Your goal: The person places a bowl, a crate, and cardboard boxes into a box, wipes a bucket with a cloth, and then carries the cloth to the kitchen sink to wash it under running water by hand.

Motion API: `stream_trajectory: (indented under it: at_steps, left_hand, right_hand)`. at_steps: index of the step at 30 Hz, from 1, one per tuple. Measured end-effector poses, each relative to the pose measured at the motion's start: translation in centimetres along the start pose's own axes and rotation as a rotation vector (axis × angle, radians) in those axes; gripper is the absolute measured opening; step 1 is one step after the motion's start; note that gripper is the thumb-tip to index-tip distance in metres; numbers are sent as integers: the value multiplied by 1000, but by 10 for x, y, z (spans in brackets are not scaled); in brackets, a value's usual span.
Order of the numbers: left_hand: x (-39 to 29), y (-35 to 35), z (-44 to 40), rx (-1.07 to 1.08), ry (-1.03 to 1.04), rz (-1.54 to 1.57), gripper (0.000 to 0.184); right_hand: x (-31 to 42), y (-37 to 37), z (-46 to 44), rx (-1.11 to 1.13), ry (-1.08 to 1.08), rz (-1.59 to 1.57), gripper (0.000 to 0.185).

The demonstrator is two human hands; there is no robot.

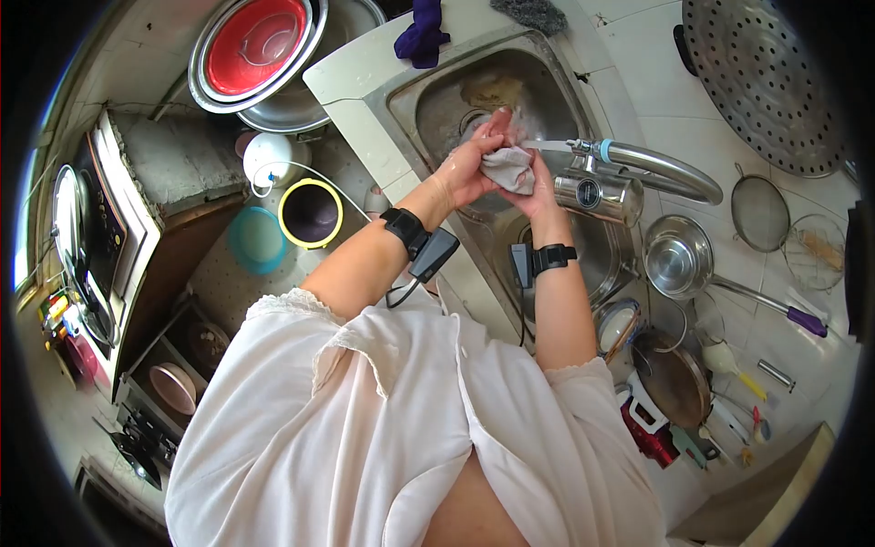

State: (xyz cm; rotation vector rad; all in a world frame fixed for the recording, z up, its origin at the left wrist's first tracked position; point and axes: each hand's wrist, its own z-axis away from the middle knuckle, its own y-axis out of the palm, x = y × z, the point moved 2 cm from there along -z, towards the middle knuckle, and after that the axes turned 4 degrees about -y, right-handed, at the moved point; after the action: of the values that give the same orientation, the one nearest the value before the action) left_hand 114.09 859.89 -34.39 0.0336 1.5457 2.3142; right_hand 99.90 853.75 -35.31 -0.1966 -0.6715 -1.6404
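Over the double metal sink [428, 100], a pale greyish cloth [509, 170] is bunched between my two hands. My left hand [469, 166] grips the cloth's left side, with its fingers reaching up past it. On the right side, my right hand [540, 190] is closed around the cloth from below; some of its fingers are hidden. Water runs from the faucet [583, 148] beside the cloth and onto my hands. Yellowish residue [492, 91] lies in the upper basin.
A metal cylinder [597, 196] stands right of my right hand. Purple gloves or cloth [421, 35] lie on the counter's far edge. A saucepan [679, 257] and strainers hang on the right wall. Basins [205, 55] and a yellow-rimmed bucket [311, 184] sit to the left.
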Motion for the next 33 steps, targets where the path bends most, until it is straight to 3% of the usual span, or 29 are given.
stream_trajectory:
  at_steps: [2, 3, 5, 8, 10, 11, 14, 15, 17, 19, 21, 22, 24, 28, 30, 32, 33]
  left_hand:
    - [-7, -6, -3, -66, 38, -41, 56]
    - [-12, -11, -4, -127, 73, -84, 56]
    - [-22, -18, 1, -209, 154, -147, 54]
    - [-19, -27, -3, -204, 187, 33, 52]
    - [-13, -27, -9, -239, 202, 87, 51]
    - [-13, -25, -14, -244, 201, 46, 50]
    - [-13, -2, -23, -244, 239, -23, 49]
    - [-14, 7, -29, -218, 229, -186, 49]
    - [-14, 15, -40, -155, 217, -529, 51]
    - [-9, 37, -33, -103, 148, -595, 51]
    - [0, 46, -19, -10, 31, -730, 53]
    - [10, 43, -12, 17, 34, -729, 53]
    - [23, 34, 6, 71, 213, -1054, 50]
    - [-6, 24, 29, 104, 116, -960, 43]
    - [-16, 4, 36, -73, -192, -650, 39]
    - [-13, -26, 32, -102, -90, -607, 37]
    - [-15, -33, 30, -214, 3, -578, 37]
  right_hand:
    - [3, -35, -51, 118, -110, -105, 30]
    - [18, -55, -62, 183, -396, 46, 31]
    - [32, -55, -46, 240, -688, 190, 33]
    - [51, -28, 18, 247, -765, 117, 37]
    - [46, -41, 22, 14, -950, 191, 40]
    - [50, -44, 21, 19, -957, 191, 40]
    - [53, -63, 24, -15, -958, 144, 38]
    - [48, -66, 21, -18, -956, 143, 38]
    - [35, -66, 8, 124, -677, 722, 31]
    - [21, -76, -15, 192, -519, 1006, 29]
    - [6, -90, -48, 31, -459, 467, 33]
    - [6, -74, -44, 40, -455, 466, 33]
    - [1, -35, -32, 284, -162, -118, 46]
    - [-2, 16, -7, 161, -111, -134, 44]
    - [6, 33, 0, 32, -148, -57, 47]
    - [13, 27, -10, 307, -182, -108, 50]
    - [15, 27, -11, 355, -207, -100, 48]
